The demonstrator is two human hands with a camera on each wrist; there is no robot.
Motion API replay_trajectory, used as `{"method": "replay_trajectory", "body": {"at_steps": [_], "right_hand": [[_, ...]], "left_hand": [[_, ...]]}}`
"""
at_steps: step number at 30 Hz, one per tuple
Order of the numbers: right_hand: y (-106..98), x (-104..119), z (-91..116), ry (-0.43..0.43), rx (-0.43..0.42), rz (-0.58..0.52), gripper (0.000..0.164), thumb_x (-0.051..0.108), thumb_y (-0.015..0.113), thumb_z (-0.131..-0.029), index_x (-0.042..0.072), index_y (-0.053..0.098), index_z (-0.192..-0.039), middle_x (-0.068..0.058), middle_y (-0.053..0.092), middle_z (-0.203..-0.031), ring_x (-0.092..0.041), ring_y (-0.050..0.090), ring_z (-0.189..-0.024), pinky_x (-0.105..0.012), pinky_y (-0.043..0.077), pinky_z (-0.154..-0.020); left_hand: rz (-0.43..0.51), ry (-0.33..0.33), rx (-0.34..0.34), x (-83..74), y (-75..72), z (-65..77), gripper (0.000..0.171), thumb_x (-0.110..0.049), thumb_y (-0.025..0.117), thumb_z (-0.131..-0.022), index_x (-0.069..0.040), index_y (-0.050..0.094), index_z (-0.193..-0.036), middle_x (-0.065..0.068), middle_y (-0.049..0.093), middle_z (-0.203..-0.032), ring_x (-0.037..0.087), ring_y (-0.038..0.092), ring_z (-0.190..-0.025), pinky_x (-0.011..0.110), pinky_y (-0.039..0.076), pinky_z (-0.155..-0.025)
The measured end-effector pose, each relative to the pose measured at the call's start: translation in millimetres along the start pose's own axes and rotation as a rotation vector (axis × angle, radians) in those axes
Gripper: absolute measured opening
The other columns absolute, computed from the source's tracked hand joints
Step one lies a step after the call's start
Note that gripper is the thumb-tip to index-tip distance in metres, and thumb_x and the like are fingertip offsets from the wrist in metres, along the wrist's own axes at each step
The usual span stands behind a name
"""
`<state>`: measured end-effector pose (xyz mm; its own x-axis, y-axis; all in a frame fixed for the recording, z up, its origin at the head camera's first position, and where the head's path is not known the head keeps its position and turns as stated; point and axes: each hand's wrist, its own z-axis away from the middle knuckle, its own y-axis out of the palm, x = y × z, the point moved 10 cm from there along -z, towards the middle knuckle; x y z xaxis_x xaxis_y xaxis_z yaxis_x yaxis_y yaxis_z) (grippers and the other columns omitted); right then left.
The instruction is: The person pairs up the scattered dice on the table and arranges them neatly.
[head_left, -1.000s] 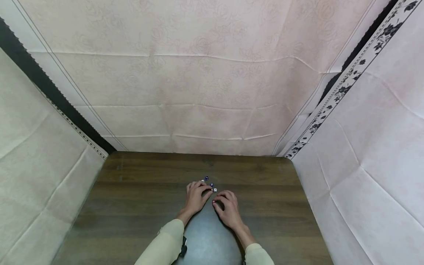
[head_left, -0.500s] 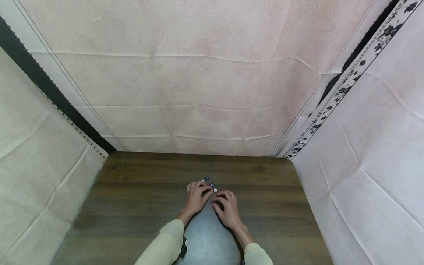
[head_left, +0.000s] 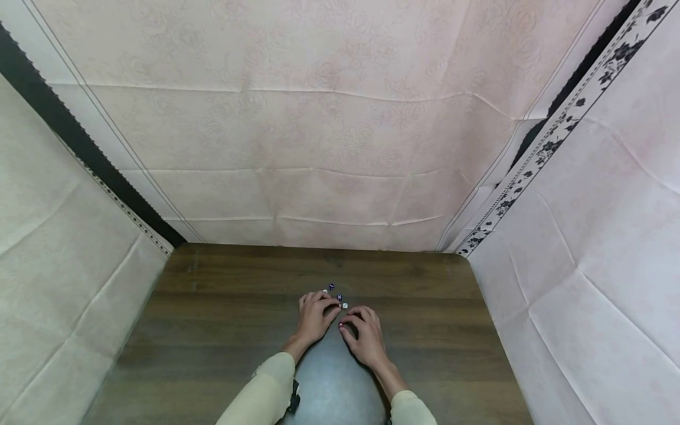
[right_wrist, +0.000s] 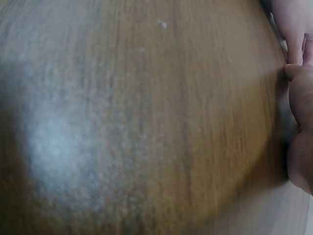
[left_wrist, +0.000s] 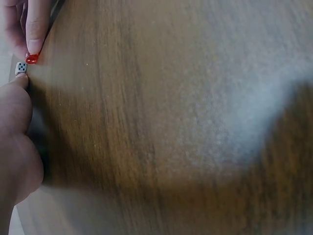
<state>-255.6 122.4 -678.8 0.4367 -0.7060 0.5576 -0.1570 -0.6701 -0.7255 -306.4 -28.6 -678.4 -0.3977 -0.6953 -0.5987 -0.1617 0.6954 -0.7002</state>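
Right hand [head_left: 365,336]: Thumb and forefinger close in a pinch on a red die [left_wrist: 32,58], just short of the left fingertips; an uneven squeeze on so small a cube could twist it or pop it loose.
Left hand [head_left: 314,317]: Thumb and forefinger, fingers bent, come together on a reddish die [head_left: 340,306], its colour hard to judge at this scale; a twitch here risks shoving its neighbours.
White die [head_left: 345,306]: Sits just beside the left fingertips, pips showing; a bump from the red die could turn it askew.
Near blue die [head_left: 339,297]: Lies just past the left forefinger, where a lifted or straightened finger might clip it.
Far blue die [head_left: 332,287] and second white die [head_left: 325,290]: Lie ahead of the left hand, the white one partly hidden behind its fingers; a forward slip of the knuckles could scatter both.
Wooden tabletop [head_left: 425,307]: Looks smooth and glossy, so a knocked die may skid or roll.
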Motion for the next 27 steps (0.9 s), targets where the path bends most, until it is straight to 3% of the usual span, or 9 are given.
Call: {"method": "replay_trajectory", "body": {"at_steps": [11,19,27], "right_hand": [[-1,2,2,-0.027,-0.042,0.030,0.012,0.016,0.092,-0.095,0.016,0.085,-0.105,-0.010,0.075,-0.125,-0.035,0.063,-0.130,-0.064,0.046,-0.113],[0,0,2,-0.008,-0.037,0.022,0.012,0.017,0.092,-0.095,0.017,0.085,-0.104,-0.007,0.075,-0.126,-0.034,0.063,-0.131,-0.063,0.045,-0.115],[-2,0,2,-0.007,-0.036,0.003,0.011,0.018,0.092,-0.096,0.016,0.085,-0.105,-0.009,0.075,-0.126,-0.037,0.063,-0.131,-0.065,0.046,-0.114]], "left_hand": [[0.037,-0.065,0.051,4.3,0.6,0.4,0.016,-0.024,0.087,-0.102,-0.016,0.089,-0.116,0.006,0.079,-0.116,0.031,0.066,-0.111,0.066,0.041,-0.118],[0.053,-0.028,0.065,-1.6,-8.3,4.6,0.015,-0.019,0.087,-0.102,-0.013,0.088,-0.115,0.007,0.078,-0.116,0.033,0.067,-0.117,0.065,0.046,-0.116],[0.041,-0.004,0.036,-2.0,-21.8,14.4,0.015,-0.021,0.087,-0.102,-0.014,0.088,-0.115,0.003,0.078,-0.117,0.028,0.068,-0.117,0.060,0.051,-0.110]]}}
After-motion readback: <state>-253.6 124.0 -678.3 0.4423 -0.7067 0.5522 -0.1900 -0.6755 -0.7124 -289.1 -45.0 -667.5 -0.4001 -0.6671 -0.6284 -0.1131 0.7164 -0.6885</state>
